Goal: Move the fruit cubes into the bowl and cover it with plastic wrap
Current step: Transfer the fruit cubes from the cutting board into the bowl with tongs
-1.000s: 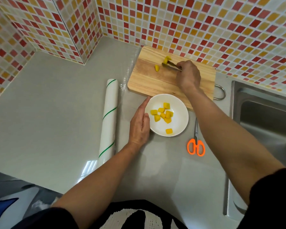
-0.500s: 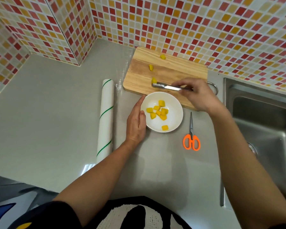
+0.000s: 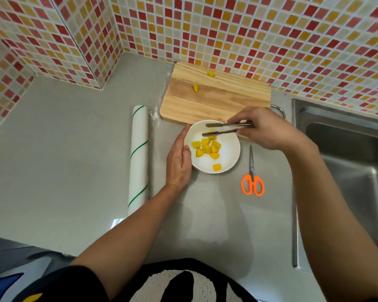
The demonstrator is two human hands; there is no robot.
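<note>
A white bowl (image 3: 228, 156) sits on the grey counter and holds several yellow fruit cubes (image 3: 206, 148). My left hand (image 3: 178, 162) rests flat against the bowl's left rim, fingers together. My right hand (image 3: 264, 129) grips metal tongs (image 3: 224, 128), whose tips are spread apart over the bowl's far side. Two yellow cubes lie on the wooden cutting board (image 3: 227, 99), one (image 3: 211, 73) near its far edge, the other (image 3: 196, 88) a little closer. A white roll of plastic wrap (image 3: 139, 155) with green stripes lies left of the bowl.
Orange-handled scissors (image 3: 252, 179) lie right of the bowl. A steel sink (image 3: 347, 162) fills the right side. Tiled walls stand behind the board and at the left corner.
My right hand carried the tongs with a cube from the far side of the board back to over the bowl, and the tong tips have spread apart. The left hand stayed at the bowl.
</note>
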